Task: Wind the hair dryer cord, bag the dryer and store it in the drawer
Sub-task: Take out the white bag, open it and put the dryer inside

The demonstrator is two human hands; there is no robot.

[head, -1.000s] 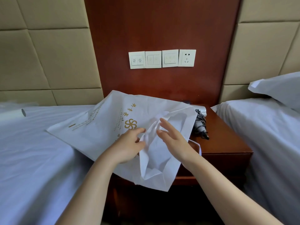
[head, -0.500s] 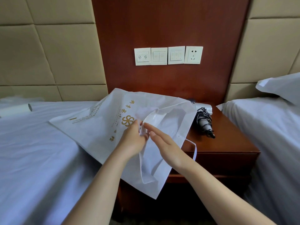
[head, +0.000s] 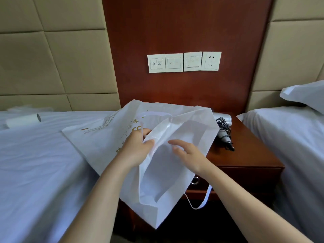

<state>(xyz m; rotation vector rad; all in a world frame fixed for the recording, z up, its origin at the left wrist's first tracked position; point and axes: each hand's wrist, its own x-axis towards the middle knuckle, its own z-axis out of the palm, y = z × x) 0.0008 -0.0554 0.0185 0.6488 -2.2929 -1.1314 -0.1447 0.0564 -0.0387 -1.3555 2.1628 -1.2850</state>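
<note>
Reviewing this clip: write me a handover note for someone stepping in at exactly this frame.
Left hand: pinches the mouth edge of the white bag.
Right hand: open, fingers at the bag's opening, holding nothing.
The bag lies across the edge of the bed and the nightstand. The hair dryer lies on the nightstand, right of the bag and outside it.
Done: the cord looks wound round the dryer.
Left: spread the bag open, put the dryer in, open the drawer, which looks closed, and store it.

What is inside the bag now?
Only white lining shows in the bag mouth, with the right hand at it. The dryer lies outside, on the nightstand. The bag's far end is covered.
</note>
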